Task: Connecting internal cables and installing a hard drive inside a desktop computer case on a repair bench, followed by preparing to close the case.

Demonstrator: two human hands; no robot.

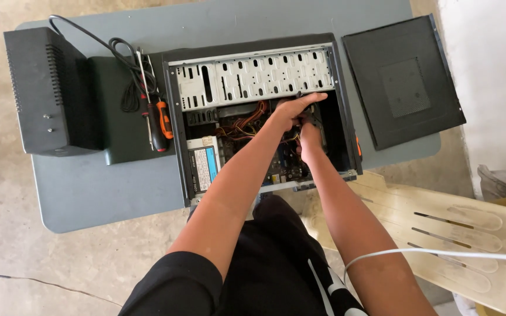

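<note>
Both bare forearms extended forward and converging, hands nearly touching. Left hand (293, 111) is furthest out, palm down, wrist bent, fingers stretched flat and pointing right. Right hand (310, 136) sits just behind and below it, back of hand up, fingers curled under and hidden, so grip state can't be read; right forearm comes in from lower right, left from lower centre.
</note>
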